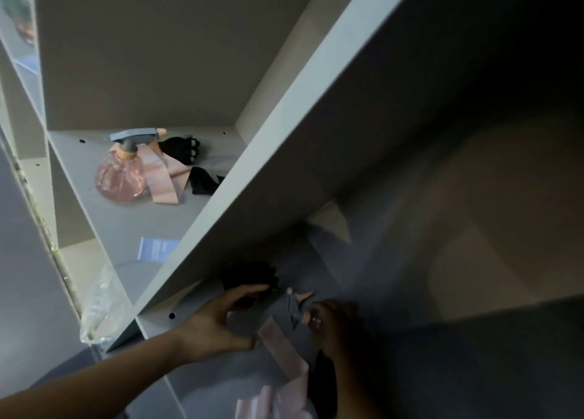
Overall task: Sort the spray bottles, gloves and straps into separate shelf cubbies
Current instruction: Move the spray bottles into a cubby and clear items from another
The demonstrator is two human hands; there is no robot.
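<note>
In the upper cubby a pink spray bottle (121, 175) stands beside a pink strap (162, 178) and two black gloves (181, 148), the second glove (202, 181) lying nearer the divider. In the dim lower cubby my left hand (221, 320) reaches in, its fingertips at a black glove (252, 275). My right hand (331, 327) grips a second spray bottle (298, 306) by its body, trigger head up. A pink strap (279, 346) lies between my hands, with more pink straps (275, 401) bunched at the bottom edge.
A white shelf board (284, 128) slants between the two cubbies. A blue label (156, 249) lies on the upper cubby floor, and clear plastic wrap (101, 298) hangs at its front edge. More cubbies (22, 39) show at far left.
</note>
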